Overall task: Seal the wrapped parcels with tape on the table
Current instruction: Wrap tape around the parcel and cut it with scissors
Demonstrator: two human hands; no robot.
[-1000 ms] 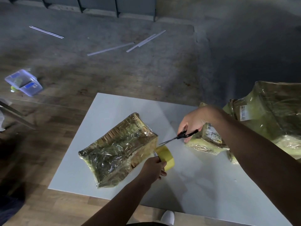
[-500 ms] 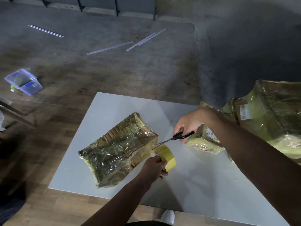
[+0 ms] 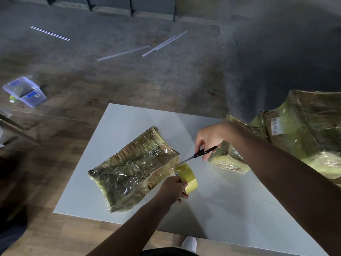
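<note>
on matte white table [image 3: 230, 209], crinkly film-wrapped parcel [image 3: 132, 169], yellow tape ring [image 3: 187, 175]

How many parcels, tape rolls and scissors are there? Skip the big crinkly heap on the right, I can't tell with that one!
Wrapped parcels: 2, the middle parcel and the smaller parcel
Tape rolls: 1, the yellow tape roll, held in the left hand
Scissors: 1, the black-handled scissors, held in the right hand
Total: 4

white table [image 3: 230, 206] under two film-wrapped parcels [image 3: 132, 169], central and right-edge [image 3: 228, 159]
</note>
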